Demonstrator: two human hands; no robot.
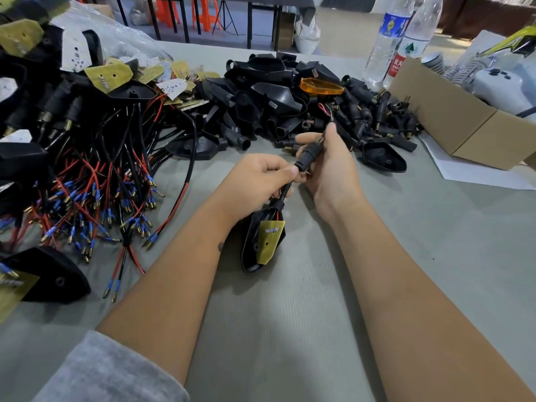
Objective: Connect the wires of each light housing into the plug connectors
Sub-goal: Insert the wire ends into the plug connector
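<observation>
Fingers [285, 171] of both hands pinching plug connector [308, 156] over grey table [290, 329]; water bottles [385, 39] behind

Both bare forearms reached forward over the table and converged near its middle. Left hand [258, 181] lay knuckles up, fingers curled under, thumb and forefinger pinched at the lower end of a black plug connector [309, 156]. Right hand [327, 163] stood on edge, palm turned toward the left, fingers wrapped behind the connector's upper end, thumb pointed up. A grey sleeve covered the left arm above the elbow.
</observation>
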